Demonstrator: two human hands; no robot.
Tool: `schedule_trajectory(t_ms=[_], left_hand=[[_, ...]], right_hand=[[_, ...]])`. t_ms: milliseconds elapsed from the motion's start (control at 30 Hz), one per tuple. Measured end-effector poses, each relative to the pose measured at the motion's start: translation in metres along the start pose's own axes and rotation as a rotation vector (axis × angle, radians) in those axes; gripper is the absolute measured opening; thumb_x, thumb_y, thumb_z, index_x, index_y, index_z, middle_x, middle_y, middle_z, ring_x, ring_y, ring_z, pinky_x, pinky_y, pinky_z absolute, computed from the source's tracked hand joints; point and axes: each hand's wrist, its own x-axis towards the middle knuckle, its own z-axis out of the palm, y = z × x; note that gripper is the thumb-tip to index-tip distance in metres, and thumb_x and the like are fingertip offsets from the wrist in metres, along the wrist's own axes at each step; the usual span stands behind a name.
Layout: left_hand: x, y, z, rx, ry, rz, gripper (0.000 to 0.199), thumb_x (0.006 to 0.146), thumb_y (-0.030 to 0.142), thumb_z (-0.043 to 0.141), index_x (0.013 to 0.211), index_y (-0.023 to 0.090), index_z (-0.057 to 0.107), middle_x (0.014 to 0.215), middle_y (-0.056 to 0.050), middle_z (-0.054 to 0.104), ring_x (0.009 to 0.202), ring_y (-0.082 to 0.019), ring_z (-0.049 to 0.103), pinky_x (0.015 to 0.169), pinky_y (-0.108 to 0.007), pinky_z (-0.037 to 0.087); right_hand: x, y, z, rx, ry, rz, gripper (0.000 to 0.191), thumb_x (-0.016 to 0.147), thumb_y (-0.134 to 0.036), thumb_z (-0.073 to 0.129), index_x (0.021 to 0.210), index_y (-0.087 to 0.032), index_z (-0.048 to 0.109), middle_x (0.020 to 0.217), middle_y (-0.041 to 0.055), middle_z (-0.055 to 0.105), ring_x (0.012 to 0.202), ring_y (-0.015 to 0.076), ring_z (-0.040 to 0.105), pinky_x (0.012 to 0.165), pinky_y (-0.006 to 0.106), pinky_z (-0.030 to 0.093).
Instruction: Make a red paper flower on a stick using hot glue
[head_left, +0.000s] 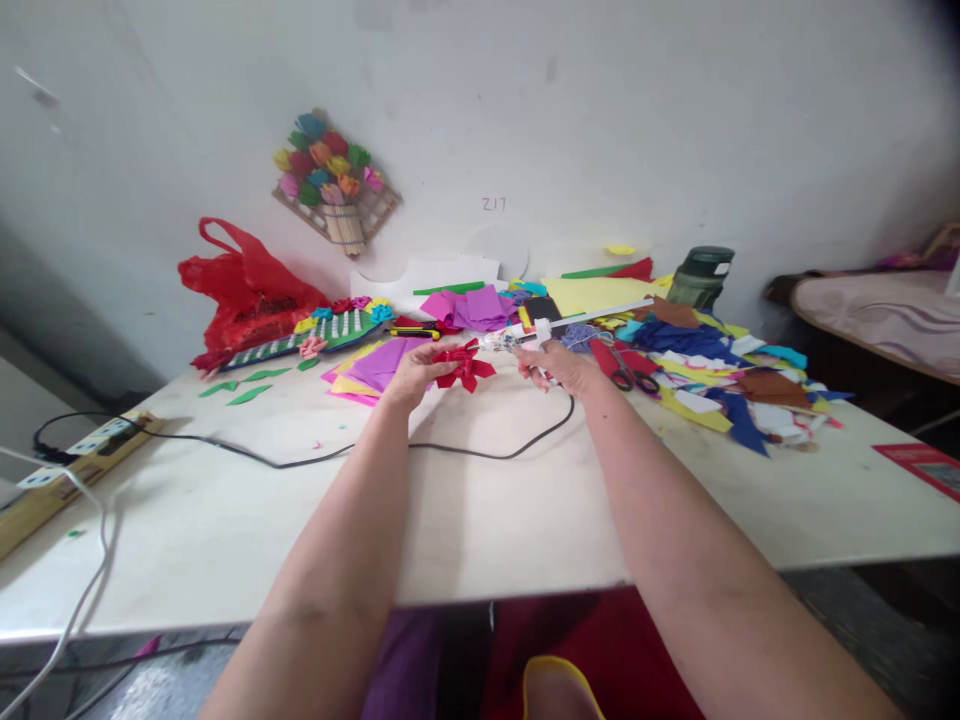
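Observation:
My left hand [414, 374] pinches a red flower [468, 370] with pointed petals just above the table. To its right, my right hand [561, 366] is wrapped round a white hot glue gun [541, 333]. A long pale glue stick [607, 312] juts from the back of the gun. The gun's nozzle points left toward the flower; whether it touches the petals I cannot tell. A black cord [495, 456] runs over the table from near my right hand. Purple and yellow sheets [379, 368] lie behind my left hand.
Scissors [634, 378] and a heap of coloured scraps [697, 350] lie to the right, near a green bottle [699, 278]. At left are a power strip [82, 450], green leaf cutouts [259, 394], a red plastic bag [244, 285] and a yellow cutter [415, 332].

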Motion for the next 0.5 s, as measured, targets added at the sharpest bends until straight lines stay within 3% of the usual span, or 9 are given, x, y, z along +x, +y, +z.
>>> schedule_trajectory(t_ms=[500], left_hand=[[-0.0014, 0.0025, 0.0021, 0.037, -0.019, -0.019, 0.052, 0.046, 0.025, 0.094, 0.094, 0.015, 0.077, 0.078, -0.006, 0.075, 0.068, -0.021, 0.071, 0.066, -0.031, 0.053]], right_hand=[[0.0001, -0.0037, 0.0044, -0.007, 0.029, 0.033, 0.049, 0.07, -0.061, 0.078, 0.065, -0.019, 0.052, 0.053, -0.0024, 0.055, 0.037, 0.0058, 0.039, 0.035, 0.023, 0.035]])
